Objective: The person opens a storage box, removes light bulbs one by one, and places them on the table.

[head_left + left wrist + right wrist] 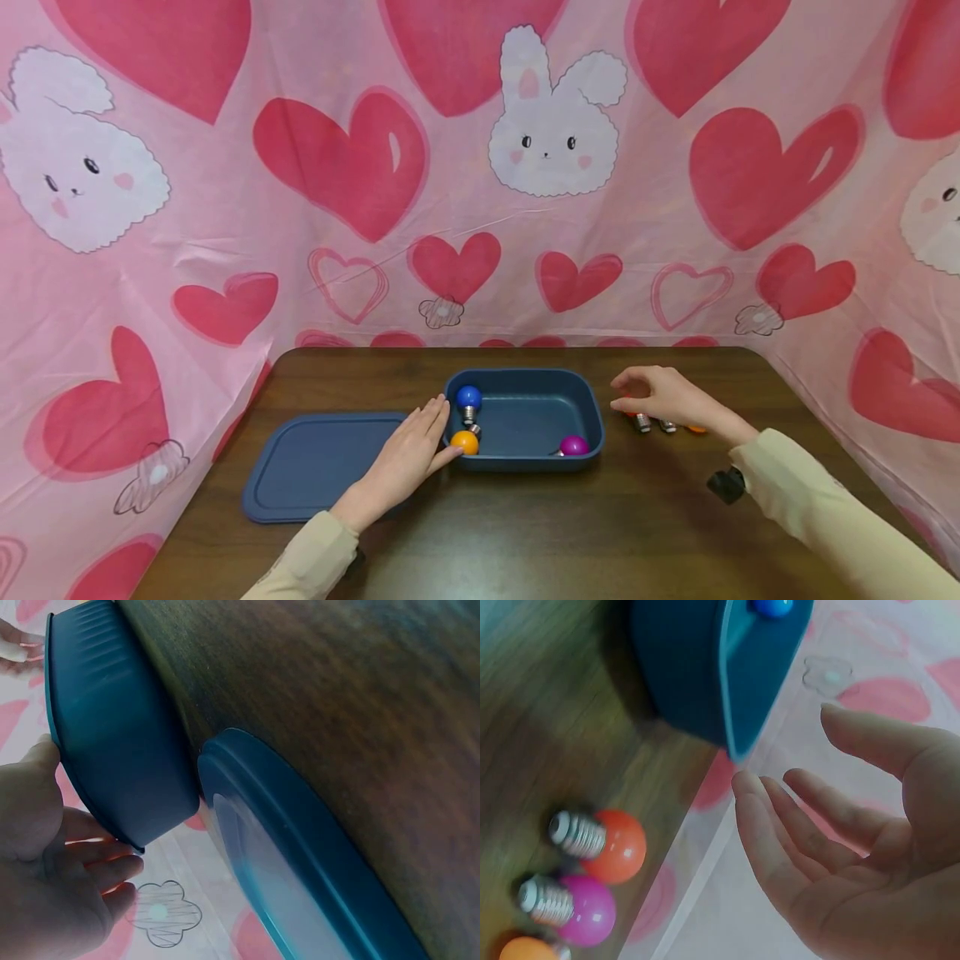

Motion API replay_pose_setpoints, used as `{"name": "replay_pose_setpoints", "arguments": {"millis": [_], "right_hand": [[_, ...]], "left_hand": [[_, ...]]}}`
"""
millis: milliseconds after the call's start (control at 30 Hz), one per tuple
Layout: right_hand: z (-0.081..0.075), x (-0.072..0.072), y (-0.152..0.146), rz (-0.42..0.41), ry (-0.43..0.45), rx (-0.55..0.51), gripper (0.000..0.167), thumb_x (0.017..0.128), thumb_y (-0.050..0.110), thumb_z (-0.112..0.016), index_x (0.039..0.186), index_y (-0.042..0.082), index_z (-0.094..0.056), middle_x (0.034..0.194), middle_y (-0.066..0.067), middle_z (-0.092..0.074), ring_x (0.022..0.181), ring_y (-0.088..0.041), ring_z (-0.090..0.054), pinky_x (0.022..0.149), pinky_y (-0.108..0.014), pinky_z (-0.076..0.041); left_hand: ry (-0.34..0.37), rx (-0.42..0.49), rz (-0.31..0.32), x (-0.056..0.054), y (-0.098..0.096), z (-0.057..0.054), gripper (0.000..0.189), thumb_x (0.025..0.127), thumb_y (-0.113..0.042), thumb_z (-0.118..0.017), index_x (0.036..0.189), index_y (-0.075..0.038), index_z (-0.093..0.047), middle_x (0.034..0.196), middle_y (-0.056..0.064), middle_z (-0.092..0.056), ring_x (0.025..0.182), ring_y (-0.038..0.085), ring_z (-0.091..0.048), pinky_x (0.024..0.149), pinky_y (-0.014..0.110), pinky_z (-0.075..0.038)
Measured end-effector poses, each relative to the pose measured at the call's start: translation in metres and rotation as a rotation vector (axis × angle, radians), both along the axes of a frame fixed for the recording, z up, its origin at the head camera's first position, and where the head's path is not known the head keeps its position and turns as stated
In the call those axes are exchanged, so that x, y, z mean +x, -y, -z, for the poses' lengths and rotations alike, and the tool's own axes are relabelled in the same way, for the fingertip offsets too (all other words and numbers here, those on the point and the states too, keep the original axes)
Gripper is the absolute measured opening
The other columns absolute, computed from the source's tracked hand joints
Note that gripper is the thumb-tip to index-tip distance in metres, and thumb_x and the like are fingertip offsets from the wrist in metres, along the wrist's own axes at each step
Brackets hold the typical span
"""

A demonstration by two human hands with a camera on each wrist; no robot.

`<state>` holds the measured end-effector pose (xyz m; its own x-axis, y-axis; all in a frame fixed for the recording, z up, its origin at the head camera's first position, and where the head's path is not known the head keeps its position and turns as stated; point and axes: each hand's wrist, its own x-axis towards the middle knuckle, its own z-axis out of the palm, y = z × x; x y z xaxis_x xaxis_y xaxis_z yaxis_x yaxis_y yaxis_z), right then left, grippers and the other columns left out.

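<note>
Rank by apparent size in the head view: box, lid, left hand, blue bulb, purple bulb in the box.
1. Box and lid: look alike; left hand overlaps the lid, so not ranked
2. Left hand
3. Blue bulb
4. Purple bulb, partly hidden by the near wall

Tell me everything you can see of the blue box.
The open box is dark blue and rectangular, with rounded corners, a rim and some outer ribbing; it looks plastic. It stands upright on the brown table, its lid off to the left. Inside lie a blue bulb and an orange bulb at the left end, and a purple bulb near the front right corner. The left hand touches its left end.
</note>
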<state>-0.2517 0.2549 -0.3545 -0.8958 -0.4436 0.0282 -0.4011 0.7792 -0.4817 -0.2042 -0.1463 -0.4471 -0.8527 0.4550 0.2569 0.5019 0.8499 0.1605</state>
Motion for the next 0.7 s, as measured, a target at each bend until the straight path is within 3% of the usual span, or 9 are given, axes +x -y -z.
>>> {"name": "replay_pose_setpoints", "arguments": {"millis": [267,500,700], "right_hand": [[0.009,-0.004,0.021,-0.184,0.031,-0.068,0.037,0.088,0.026,-0.075,0.112,-0.001,-0.066,0.109,-0.02,-0.072,0.091,-0.021,-0.074,0.081,-0.035,-0.062],[0.017,-0.006,0.036,-0.239,0.111,-0.083,0.036,0.087,0.024,-0.075,0.113,0.0,-0.067,0.111,-0.023,-0.07,0.087,-0.016,-0.071,0.08,-0.026,-0.061],[0.024,-0.008,0.048,-0.292,0.167,-0.074,0.037,0.087,0.017,-0.075,0.115,-0.004,-0.065,0.114,-0.026,-0.069,0.093,-0.027,-0.071,0.082,-0.029,-0.062]], "left_hand": [[-0.008,0.004,0.004,0.0,-0.001,0.0,0.071,0.098,-0.048,-0.054,0.146,0.003,-0.044,0.155,0.019,-0.043,0.143,0.032,-0.045,0.117,0.046,-0.038],[-0.001,0.008,0.004,0.001,-0.001,-0.001,0.071,0.098,-0.048,-0.054,0.146,0.003,-0.044,0.154,0.019,-0.044,0.143,0.032,-0.045,0.117,0.046,-0.038],[-0.009,0.01,0.003,0.001,-0.001,0.0,0.071,0.098,-0.048,-0.055,0.146,0.003,-0.045,0.154,0.019,-0.044,0.142,0.032,-0.045,0.117,0.046,-0.038]]}}
